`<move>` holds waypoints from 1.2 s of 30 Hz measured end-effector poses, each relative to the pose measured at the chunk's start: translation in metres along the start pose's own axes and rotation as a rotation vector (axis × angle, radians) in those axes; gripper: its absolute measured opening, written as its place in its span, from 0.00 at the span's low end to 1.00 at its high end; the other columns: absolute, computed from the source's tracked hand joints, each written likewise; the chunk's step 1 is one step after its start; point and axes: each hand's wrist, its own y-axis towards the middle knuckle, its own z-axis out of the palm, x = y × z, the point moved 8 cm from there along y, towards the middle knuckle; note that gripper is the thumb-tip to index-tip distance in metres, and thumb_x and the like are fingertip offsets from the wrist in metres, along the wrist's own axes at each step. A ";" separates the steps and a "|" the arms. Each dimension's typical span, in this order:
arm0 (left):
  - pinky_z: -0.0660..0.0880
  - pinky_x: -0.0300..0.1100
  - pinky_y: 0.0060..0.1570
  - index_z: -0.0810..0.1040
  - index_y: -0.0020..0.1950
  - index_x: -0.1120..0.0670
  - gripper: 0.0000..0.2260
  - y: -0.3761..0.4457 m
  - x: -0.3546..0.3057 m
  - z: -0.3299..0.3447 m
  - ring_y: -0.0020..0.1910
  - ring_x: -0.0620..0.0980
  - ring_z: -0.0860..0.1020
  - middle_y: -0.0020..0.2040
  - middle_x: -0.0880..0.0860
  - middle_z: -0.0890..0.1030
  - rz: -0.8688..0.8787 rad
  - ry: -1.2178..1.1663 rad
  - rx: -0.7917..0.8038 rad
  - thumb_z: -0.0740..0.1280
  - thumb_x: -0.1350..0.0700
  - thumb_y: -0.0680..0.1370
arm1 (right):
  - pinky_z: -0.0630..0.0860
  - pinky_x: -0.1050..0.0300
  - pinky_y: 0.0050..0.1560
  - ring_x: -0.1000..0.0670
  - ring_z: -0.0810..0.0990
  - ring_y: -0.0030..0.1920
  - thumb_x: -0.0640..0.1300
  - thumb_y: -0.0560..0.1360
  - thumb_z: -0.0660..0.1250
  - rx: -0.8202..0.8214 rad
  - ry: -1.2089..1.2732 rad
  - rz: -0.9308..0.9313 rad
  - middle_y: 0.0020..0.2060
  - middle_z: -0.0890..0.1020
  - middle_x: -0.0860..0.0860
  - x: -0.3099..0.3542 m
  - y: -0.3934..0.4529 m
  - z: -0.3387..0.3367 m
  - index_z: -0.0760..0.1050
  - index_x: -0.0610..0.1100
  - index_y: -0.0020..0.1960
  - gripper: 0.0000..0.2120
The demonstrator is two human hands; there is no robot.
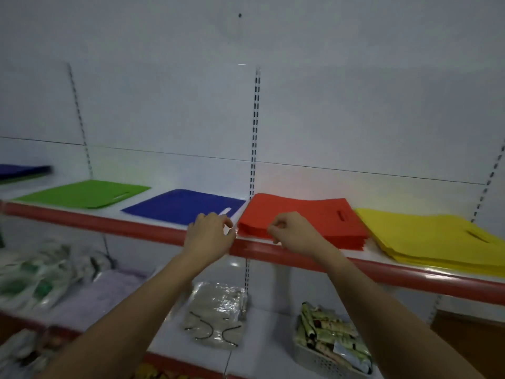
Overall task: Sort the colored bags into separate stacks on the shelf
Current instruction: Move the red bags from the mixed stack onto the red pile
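Far left at 9 o'clock, a dark blue stack (23,169) sits on the shelf (410,277), partly cut off by the frame edge, with a green layer under it. Next, toward 10 o'clock, a flat green bag (82,193) lies alone, handle slot facing the right. Just right of it, near centre, a blue bag (180,205) lies flat, apart from the green one, with its handle slot at the front right corner.

Left hand (209,233) is at centre, over the red front rail, at the blue bag's front right corner; fingers curled, tips close together, blurred, so cannot tell whether they pinch the bag edge or anything at all.

Right hand (292,232) is just right of centre, at the front left edge of the red stack (303,217); fingers curled down with thumb and forefinger meeting at the edge of the stack, looks like a pinch on the top red bag, but motion blur leaves it uncertain.

Red stack has several layers, sits just right of the upright slotted post (254,138). At 3 o'clock the yellow stack (426,236) is thick, touching or slightly overlapping the red stack's right side.

Lower shelf, 7 to 5 o'clock: green-white packets (35,280), a plastic-wrapped beige item (216,314), a white basket (322,362) of tubes.
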 end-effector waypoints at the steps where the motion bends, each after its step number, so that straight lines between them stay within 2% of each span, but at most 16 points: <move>1: 0.74 0.49 0.54 0.81 0.56 0.49 0.12 -0.013 0.014 -0.011 0.57 0.53 0.75 0.53 0.50 0.81 -0.034 0.011 -0.012 0.63 0.48 0.78 | 0.72 0.63 0.33 0.58 0.76 0.29 0.43 0.78 0.65 0.027 0.018 -0.031 0.33 0.82 0.50 0.013 -0.003 0.018 0.79 0.43 0.41 0.08; 4: 0.77 0.47 0.50 0.83 0.49 0.49 0.11 -0.049 0.059 -0.049 0.51 0.52 0.79 0.47 0.48 0.83 -0.138 0.057 -0.043 0.63 0.48 0.75 | 0.74 0.61 0.32 0.54 0.76 0.28 0.44 0.78 0.65 0.133 0.095 -0.097 0.31 0.81 0.49 0.056 -0.010 0.074 0.79 0.40 0.40 0.11; 8: 0.78 0.48 0.50 0.83 0.46 0.50 0.08 -0.094 0.121 -0.101 0.51 0.53 0.80 0.48 0.50 0.84 -0.273 0.103 -0.064 0.65 0.50 0.74 | 0.76 0.56 0.40 0.55 0.75 0.30 0.44 0.78 0.65 0.239 0.144 -0.199 0.31 0.81 0.50 0.129 -0.019 0.130 0.80 0.37 0.42 0.12; 13: 0.77 0.45 0.48 0.82 0.47 0.48 0.07 -0.149 0.201 -0.155 0.50 0.52 0.79 0.49 0.50 0.83 -0.418 0.189 -0.102 0.64 0.50 0.75 | 0.76 0.54 0.41 0.55 0.76 0.31 0.44 0.78 0.66 0.320 0.181 -0.335 0.34 0.83 0.46 0.227 -0.032 0.192 0.81 0.37 0.43 0.12; 15: 0.77 0.45 0.48 0.81 0.48 0.48 0.08 -0.165 0.232 -0.175 0.50 0.52 0.79 0.50 0.49 0.83 -0.463 0.219 -0.114 0.64 0.49 0.76 | 0.77 0.53 0.41 0.53 0.76 0.32 0.43 0.78 0.66 0.354 0.179 -0.386 0.37 0.84 0.42 0.264 -0.036 0.219 0.80 0.35 0.42 0.12; 18: 0.76 0.44 0.48 0.81 0.49 0.47 0.09 -0.184 0.278 -0.205 0.49 0.49 0.78 0.50 0.48 0.82 -0.501 0.229 -0.133 0.63 0.48 0.76 | 0.78 0.51 0.40 0.49 0.77 0.33 0.43 0.78 0.66 0.408 0.181 -0.449 0.36 0.84 0.42 0.318 -0.038 0.262 0.80 0.35 0.40 0.13; 22: 0.76 0.44 0.46 0.80 0.53 0.48 0.10 -0.205 0.351 -0.245 0.48 0.48 0.77 0.51 0.47 0.80 -0.534 0.241 -0.154 0.62 0.47 0.78 | 0.75 0.54 0.37 0.48 0.77 0.32 0.44 0.78 0.65 0.451 0.166 -0.485 0.38 0.84 0.40 0.389 -0.035 0.324 0.79 0.34 0.42 0.13; 26: 0.76 0.44 0.44 0.80 0.53 0.48 0.10 -0.221 0.418 -0.277 0.47 0.47 0.77 0.51 0.47 0.80 -0.556 0.250 -0.173 0.62 0.47 0.78 | 0.76 0.54 0.40 0.50 0.79 0.35 0.46 0.79 0.66 0.461 0.165 -0.496 0.38 0.84 0.44 0.449 -0.031 0.379 0.80 0.38 0.42 0.13; 30: 0.79 0.48 0.48 0.81 0.53 0.48 0.10 -0.231 0.485 -0.314 0.46 0.47 0.79 0.49 0.47 0.82 -0.576 0.254 -0.183 0.62 0.48 0.78 | 0.77 0.54 0.42 0.50 0.80 0.39 0.46 0.79 0.65 0.518 0.182 -0.510 0.36 0.82 0.49 0.514 -0.027 0.431 0.80 0.41 0.43 0.11; 33: 0.79 0.47 0.49 0.81 0.53 0.48 0.10 -0.228 0.529 -0.336 0.45 0.47 0.78 0.48 0.47 0.82 -0.599 0.267 -0.198 0.62 0.47 0.78 | 0.79 0.52 0.45 0.49 0.81 0.42 0.46 0.79 0.65 0.540 0.196 -0.522 0.38 0.83 0.48 0.552 -0.015 0.462 0.81 0.42 0.44 0.10; 36: 0.75 0.43 0.45 0.81 0.53 0.47 0.09 -0.218 0.570 -0.348 0.45 0.47 0.78 0.48 0.47 0.82 -0.623 0.290 -0.216 0.62 0.48 0.78 | 0.74 0.58 0.42 0.52 0.80 0.43 0.45 0.79 0.65 0.556 0.197 -0.544 0.38 0.81 0.53 0.578 0.006 0.494 0.80 0.45 0.44 0.08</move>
